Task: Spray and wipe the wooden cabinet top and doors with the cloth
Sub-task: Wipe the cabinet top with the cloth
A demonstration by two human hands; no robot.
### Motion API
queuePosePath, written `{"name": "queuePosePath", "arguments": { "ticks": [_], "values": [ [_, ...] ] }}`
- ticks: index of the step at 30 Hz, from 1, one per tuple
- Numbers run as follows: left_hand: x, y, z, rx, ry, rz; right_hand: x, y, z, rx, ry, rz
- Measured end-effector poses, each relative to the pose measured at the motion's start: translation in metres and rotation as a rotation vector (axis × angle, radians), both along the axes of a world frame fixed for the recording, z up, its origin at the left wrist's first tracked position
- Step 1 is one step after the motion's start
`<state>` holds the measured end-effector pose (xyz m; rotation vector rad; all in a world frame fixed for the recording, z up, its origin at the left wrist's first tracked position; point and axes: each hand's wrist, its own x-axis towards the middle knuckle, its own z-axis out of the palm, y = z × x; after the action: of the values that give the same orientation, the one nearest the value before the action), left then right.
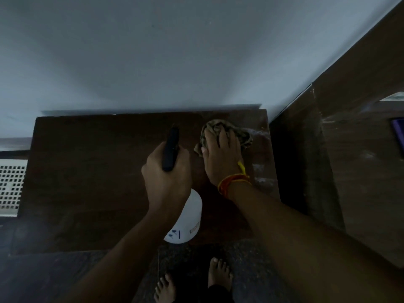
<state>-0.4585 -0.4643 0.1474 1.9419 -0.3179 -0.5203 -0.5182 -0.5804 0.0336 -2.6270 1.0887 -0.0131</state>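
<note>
The dark wooden cabinet top [91, 171] fills the middle of the head view, against a pale wall. My left hand [168, 178] grips a white spray bottle [185, 219] by its black trigger head [171, 149], held above the top. My right hand [222, 158] presses a crumpled patterned cloth [227, 130] onto the cabinet's far right corner; the fingers lie spread over the cloth. An orange and yellow thread is tied round that wrist. Whitish dusty or wet marks show along the right edge [262, 171]. The cabinet doors are hidden below the top.
A taller brown wooden unit [354, 160] stands close on the right, with a dark gap between. A white perforated grille [12, 186] sits at the left edge. My bare feet [219, 274] stand on dark speckled floor in front of the cabinet.
</note>
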Motion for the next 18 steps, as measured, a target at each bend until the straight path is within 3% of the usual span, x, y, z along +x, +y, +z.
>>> {"name": "queuePosePath", "arguments": {
  "ticks": [18],
  "values": [
    [0.023, -0.009, 0.0, 0.03, 0.008, 0.035, 0.01, -0.01, -0.001, -0.007, 0.004, -0.019]
  ]
}}
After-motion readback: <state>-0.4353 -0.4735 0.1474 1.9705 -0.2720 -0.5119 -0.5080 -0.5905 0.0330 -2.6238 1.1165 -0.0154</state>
